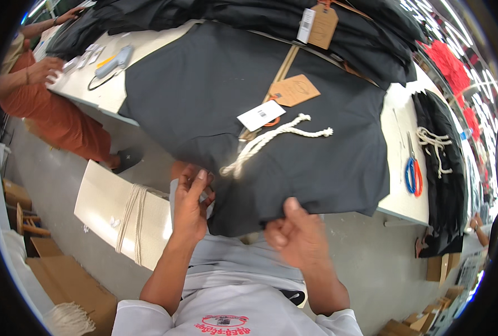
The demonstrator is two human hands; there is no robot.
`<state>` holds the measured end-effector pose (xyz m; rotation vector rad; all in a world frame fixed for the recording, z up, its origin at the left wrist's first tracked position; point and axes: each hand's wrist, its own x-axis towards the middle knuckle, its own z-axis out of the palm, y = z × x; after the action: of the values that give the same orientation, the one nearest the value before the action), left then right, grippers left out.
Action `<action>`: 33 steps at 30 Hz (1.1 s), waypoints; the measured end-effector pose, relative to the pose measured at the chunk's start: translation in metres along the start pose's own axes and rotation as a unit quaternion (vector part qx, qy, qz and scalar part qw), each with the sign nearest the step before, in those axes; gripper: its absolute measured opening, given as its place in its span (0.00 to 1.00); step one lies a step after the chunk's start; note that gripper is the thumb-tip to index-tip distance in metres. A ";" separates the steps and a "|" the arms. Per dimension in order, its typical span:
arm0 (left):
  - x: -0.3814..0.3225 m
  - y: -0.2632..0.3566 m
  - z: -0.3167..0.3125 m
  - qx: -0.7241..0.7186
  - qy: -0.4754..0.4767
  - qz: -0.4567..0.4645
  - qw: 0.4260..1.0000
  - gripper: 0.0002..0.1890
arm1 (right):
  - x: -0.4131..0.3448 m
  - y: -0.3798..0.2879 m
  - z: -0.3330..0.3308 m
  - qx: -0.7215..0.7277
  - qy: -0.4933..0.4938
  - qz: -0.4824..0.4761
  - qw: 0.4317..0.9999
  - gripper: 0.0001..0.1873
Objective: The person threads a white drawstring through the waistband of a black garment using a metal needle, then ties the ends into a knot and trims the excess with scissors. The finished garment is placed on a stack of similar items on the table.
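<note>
A black fabric garment (198, 84) is spread over the table before me and hangs over its near edge. My left hand (195, 195) is at the lower left of the cloth, thumb and fingers close together at its edge. My right hand (297, 235), somewhat blurred, pinches the hem at the near edge. Between and above the hands, a knotted white rope cord (253, 149) lies on the cloth. Beyond it are a brown card tag (296, 90), a white label (261, 115) and a tan strap (283, 69).
Scissors with blue and red handles (413, 176) lie at the right of the table (400, 122), beside folded black cloth with cord (446, 189). A grey glue gun (116, 63) lies left, near a co-worker's hand (47, 70). More black garments (249, 14) are piled behind. A cord-wrapped board (102, 197) stands lower left.
</note>
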<state>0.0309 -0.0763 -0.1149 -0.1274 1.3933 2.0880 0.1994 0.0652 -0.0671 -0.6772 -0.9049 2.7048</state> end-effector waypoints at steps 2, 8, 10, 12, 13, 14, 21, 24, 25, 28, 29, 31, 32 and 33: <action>-0.003 0.001 -0.002 -0.019 0.002 0.015 1.000 0.25 | -0.001 -0.012 -0.002 0.058 -0.056 0.009 0.997 0.21; -0.031 0.035 -0.003 -0.065 -0.080 0.050 0.993 0.14 | -0.007 -0.040 0.010 0.018 -0.074 -0.051 0.996 0.23; -0.038 0.059 0.004 -0.084 -0.085 0.078 0.990 0.14 | -0.006 -0.047 0.022 -0.142 0.037 -0.143 0.979 0.23; -0.036 0.085 0.006 -0.063 -0.133 0.112 0.983 0.15 | -0.004 -0.060 0.041 -0.164 0.124 -0.178 0.962 0.21; -0.033 0.099 0.008 -0.057 -0.157 0.129 0.977 0.15 | 0.002 -0.070 0.039 -0.144 0.056 -0.154 0.976 0.21; -0.033 0.118 0.015 -0.044 -0.172 0.135 0.975 0.15 | 0.004 -0.087 0.034 -0.122 -0.013 -0.128 0.984 0.21; 0.048 0.235 0.138 0.045 -0.239 0.257 0.935 0.12 | 0.077 -0.216 0.103 -0.075 -0.124 -0.202 0.969 0.16; 0.102 0.279 0.186 0.069 -0.352 0.255 0.898 0.09 | 0.101 -0.252 0.132 -0.065 -0.064 -0.291 0.952 0.14; 0.108 0.279 0.198 0.075 -0.342 0.283 0.893 0.09 | 0.107 -0.257 0.136 -0.043 -0.030 -0.318 0.946 0.14; 0.120 0.262 0.193 0.106 -0.302 0.379 0.868 0.12 | 0.121 -0.255 0.122 -0.061 -0.009 -0.429 0.901 0.15; 0.110 0.242 0.191 0.097 -0.317 0.415 0.848 0.12 | 0.125 -0.251 0.110 -0.076 -0.020 -0.471 0.878 0.15; 0.114 0.224 0.180 0.100 -0.261 0.447 0.850 0.10 | 0.135 -0.241 0.086 -0.163 -0.044 -0.519 0.838 0.13; 0.123 0.218 0.180 0.064 -0.279 0.447 0.847 0.08 | 0.136 -0.242 0.078 -0.131 -0.076 -0.504 0.851 0.12; 0.127 0.217 0.184 0.030 -0.302 0.444 0.843 0.07 | 0.137 -0.245 0.073 -0.098 -0.104 -0.487 0.861 0.10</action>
<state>-0.1420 0.0835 0.0891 1.3275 1.1921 2.4141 0.0566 0.2668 0.0856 0.0897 -1.1638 1.7858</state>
